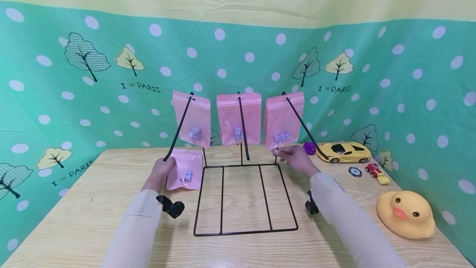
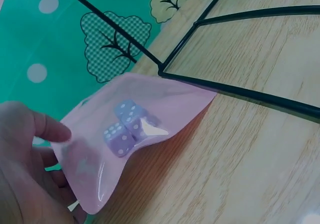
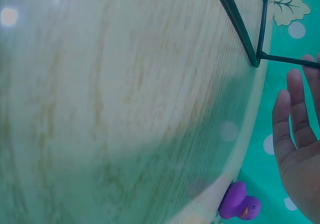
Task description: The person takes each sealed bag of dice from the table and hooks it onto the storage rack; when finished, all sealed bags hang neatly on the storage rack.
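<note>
Flat on the desk (image 1: 93,202), just left of the black wire rack (image 1: 245,195) and touching its near corner in the left wrist view: a pink zip pouch (image 2: 127,134) with three lilac dice (image 2: 127,126) bunched loosely inside. Probably very light, with thin, glossy, floppy film likely to sag and slide between fingers, and dice free to tumble toward the lowest corner once lifted; best taken by pinching the stiffer sealed top edge or a corner, not the belly over the dice. Left hand (image 1: 161,173) at the pouch's near edge, thumb above the film and fingers tucked beneath, one corner raised a little off the wood: a light pinch, grip only partly closed. Right hand (image 1: 295,158) near the rack's rear right post, below the rightmost of three hanging pink pouches (image 1: 238,119); fingers straight and spread in the right wrist view, released, holding nothing; contact with the post hard to confirm. Farther right on the desk: a purple duck (image 3: 239,204), a yellow toy car (image 1: 343,151), a small red toy (image 1: 376,172), a round chip (image 1: 355,171) and a large yellow duck (image 1: 407,214).
</note>
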### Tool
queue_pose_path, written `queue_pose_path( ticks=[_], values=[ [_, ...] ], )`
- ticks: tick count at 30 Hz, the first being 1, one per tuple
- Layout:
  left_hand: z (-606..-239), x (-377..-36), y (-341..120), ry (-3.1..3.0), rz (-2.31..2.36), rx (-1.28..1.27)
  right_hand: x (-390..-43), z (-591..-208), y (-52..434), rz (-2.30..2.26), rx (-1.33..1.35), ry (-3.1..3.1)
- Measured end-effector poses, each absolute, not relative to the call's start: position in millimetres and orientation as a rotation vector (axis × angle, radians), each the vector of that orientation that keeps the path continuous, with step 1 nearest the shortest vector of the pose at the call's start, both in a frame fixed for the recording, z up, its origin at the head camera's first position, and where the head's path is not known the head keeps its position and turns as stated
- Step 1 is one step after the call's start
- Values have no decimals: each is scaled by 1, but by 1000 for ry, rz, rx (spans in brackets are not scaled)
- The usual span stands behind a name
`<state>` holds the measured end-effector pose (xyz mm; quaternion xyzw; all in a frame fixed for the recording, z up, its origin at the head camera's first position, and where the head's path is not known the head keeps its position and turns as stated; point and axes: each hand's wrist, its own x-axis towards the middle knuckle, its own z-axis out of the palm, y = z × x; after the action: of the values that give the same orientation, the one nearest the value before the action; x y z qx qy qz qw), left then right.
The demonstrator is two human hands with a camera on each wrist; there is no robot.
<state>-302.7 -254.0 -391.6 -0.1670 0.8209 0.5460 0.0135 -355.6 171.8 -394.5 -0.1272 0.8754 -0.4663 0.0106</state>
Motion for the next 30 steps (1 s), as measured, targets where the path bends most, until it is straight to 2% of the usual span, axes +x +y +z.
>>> queue_pose_path(
  ticks=[12,21,30],
  values=[
    [-390,-303,-256,2660,1577,-544,-355,-394,171,-1482,-391,2715],
    [-383,-299,-261,2739,1540,-429,-355,-393,171,-1459,-394,2730],
    [-380,-295,-268,2778,1550,-421,-355,-395,169,-1465,-396,2735]
  ],
)
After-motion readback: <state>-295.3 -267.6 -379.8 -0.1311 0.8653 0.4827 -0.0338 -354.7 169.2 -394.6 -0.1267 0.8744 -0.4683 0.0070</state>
